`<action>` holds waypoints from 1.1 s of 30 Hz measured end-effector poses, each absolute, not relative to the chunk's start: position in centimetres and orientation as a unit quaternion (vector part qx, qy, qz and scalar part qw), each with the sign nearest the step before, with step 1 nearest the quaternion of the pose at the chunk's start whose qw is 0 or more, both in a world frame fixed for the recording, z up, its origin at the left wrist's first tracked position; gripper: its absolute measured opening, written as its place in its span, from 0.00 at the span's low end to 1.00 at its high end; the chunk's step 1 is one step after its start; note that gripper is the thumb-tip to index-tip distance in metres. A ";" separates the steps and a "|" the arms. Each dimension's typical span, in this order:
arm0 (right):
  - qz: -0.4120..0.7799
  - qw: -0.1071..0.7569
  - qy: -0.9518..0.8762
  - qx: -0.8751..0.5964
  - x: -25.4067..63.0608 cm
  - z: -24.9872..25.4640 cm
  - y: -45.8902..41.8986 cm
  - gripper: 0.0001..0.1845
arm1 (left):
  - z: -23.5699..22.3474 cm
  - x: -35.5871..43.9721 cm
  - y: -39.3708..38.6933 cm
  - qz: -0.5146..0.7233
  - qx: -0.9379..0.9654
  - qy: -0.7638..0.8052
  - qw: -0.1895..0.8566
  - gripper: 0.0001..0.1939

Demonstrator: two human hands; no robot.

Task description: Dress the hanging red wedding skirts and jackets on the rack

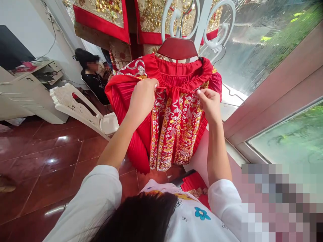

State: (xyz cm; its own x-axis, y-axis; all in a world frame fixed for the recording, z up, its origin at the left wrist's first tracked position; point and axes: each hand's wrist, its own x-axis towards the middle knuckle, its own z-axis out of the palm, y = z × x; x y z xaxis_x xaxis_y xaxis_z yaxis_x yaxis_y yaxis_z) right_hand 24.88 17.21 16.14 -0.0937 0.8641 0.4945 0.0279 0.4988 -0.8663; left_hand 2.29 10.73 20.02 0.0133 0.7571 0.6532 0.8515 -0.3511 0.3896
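A red pleated skirt (131, 111) with gold and silver embroidered front panels (174, 127) hangs from a dark red hanger (178, 48). My left hand (142, 97) is closed on the skirt's waistband at the left of the front. My right hand (209, 102) pinches the waistband at the right, near a thin red tie. Both arms reach forward in white sleeves.
A white ornate chair (80, 109) lies tipped on the glossy red tile floor (45, 158) to the left. Another person (92, 75) sits beyond it near a white desk (27, 90). A window (262, 43) runs along the right. More red embroidered fabric (101, 20) hangs above.
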 end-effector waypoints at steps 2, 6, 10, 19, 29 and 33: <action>0.366 0.534 -0.680 -0.344 24.9 15.9 16.9 0.19 | 20.0 2.5 10.7 -0.381 -0.717 -0.581 0.060 0.16; 0.437 0.514 -0.654 -0.342 24.8 15.5 16.7 0.17 | 20.1 1.9 11.3 -0.408 -0.720 -0.561 -0.029 0.13; 0.549 0.486 -0.580 -0.354 25.5 15.5 17.2 0.18 | 20.6 0.2 11.1 -0.477 -0.685 -0.504 -0.222 0.09; 0.571 0.207 -0.747 -0.270 26.9 17.0 17.8 0.16 | 19.8 1.4 10.3 -0.496 -0.587 -0.627 0.125 0.05; 0.329 0.662 -0.630 -0.239 20.6 17.4 17.5 0.10 | 18.8 6.1 15.1 -0.609 -0.639 -0.469 -0.023 0.02; 0.219 0.663 -0.668 -0.256 18.8 16.8 18.2 0.12 | 18.8 5.7 14.8 -0.611 -0.658 -0.433 -0.082 0.02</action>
State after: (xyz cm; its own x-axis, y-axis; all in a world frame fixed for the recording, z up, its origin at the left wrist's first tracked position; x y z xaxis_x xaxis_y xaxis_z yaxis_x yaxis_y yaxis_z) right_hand 18.78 18.23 16.81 0.0104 0.6333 0.7739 0.0523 0.7725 -0.6329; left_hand 5.70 14.83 18.79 -0.1217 0.6694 0.7329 0.4683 -0.6123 0.6370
